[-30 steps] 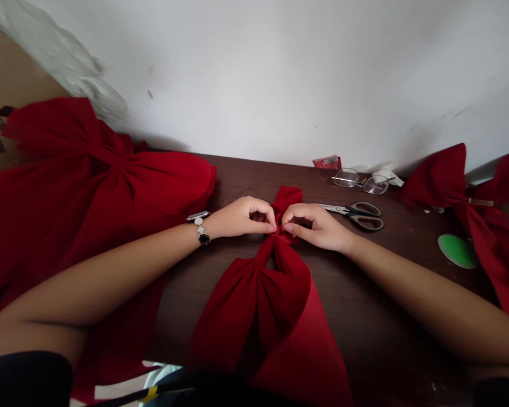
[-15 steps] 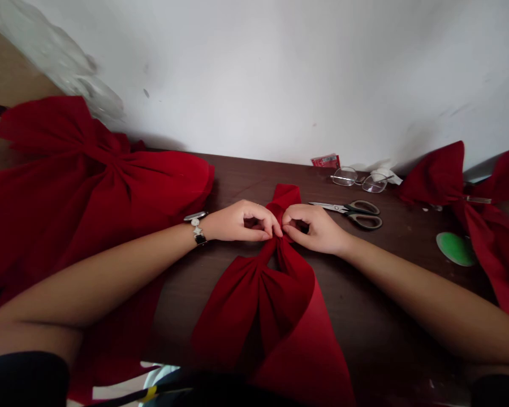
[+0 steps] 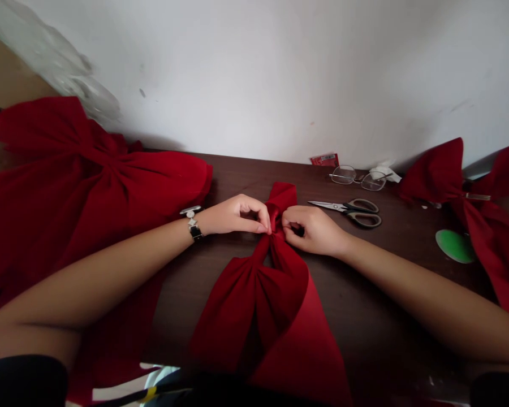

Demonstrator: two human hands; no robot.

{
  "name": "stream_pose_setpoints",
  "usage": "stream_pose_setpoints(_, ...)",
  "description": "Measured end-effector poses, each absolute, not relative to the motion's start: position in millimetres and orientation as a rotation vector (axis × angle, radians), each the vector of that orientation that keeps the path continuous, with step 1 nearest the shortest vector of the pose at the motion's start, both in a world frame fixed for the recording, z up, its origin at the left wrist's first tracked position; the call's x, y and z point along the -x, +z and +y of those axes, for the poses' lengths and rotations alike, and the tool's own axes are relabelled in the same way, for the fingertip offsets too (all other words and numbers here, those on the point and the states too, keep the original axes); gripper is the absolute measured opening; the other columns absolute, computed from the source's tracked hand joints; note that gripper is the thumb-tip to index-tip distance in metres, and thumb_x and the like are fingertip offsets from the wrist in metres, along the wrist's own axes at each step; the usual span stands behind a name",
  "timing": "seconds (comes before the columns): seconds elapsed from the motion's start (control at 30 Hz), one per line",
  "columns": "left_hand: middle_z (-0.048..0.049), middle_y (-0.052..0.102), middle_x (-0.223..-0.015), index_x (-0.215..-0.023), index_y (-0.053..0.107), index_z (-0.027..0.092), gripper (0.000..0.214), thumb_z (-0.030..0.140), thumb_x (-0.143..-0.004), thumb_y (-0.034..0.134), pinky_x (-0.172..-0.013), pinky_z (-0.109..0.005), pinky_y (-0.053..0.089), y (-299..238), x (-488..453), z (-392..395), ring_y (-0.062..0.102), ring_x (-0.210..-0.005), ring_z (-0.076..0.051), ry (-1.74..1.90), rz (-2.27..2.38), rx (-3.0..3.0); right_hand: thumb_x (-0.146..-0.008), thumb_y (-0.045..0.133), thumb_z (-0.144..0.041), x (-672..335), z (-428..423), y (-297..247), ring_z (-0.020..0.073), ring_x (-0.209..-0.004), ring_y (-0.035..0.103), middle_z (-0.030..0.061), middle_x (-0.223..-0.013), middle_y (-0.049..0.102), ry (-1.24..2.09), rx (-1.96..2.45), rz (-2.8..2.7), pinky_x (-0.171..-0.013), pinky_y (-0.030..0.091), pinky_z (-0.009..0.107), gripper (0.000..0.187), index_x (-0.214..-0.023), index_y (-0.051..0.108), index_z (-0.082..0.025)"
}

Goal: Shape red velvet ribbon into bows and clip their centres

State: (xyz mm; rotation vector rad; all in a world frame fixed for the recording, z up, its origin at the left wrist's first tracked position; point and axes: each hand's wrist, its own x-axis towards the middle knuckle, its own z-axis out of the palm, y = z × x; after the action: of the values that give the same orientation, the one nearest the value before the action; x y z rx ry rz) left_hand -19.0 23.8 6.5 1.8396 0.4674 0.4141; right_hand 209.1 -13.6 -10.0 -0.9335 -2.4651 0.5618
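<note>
A red fabric bow (image 3: 263, 305) lies on the dark wooden table (image 3: 377, 305) in front of me, its narrow gathered waist pointing toward the wall. My left hand (image 3: 237, 215), with a watch on the wrist, pinches that waist from the left with thumb and fingertips. My right hand (image 3: 311, 229) pinches the same spot from the right, fingers curled. Both hands meet at the gather, and a short red flap sticks out beyond them.
Scissors (image 3: 352, 206) lie just right of my right hand, with eyeglasses (image 3: 358, 178) and a small red packet (image 3: 324, 160) behind them by the wall. A large red bow (image 3: 80, 181) covers the left side. Another red bow (image 3: 470, 198) and a green disc (image 3: 453, 246) lie at right.
The hands stay pinched on the bow's waist with only small finger shifts. The view has drifted slightly, otherwise nothing has moved.
</note>
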Motion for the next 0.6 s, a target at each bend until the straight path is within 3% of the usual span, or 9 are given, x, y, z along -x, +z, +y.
stream_pose_setpoints(0.6,-0.0081,0.073,-0.078,-0.079,0.071,0.010,0.006,0.014,-0.076,0.068,-0.065,-0.020,0.051,3.3,21.4,32.4,0.065,-0.068,-0.012,0.288,0.562,-1.706,-0.070,0.051,-0.007,-207.5,-14.0,-8.2,0.0085,-0.056,0.037,-0.0025,-0.061,0.045,0.586,1.018,-2.521,-0.057,0.026,0.022,0.018,-0.061,0.039,-0.017)
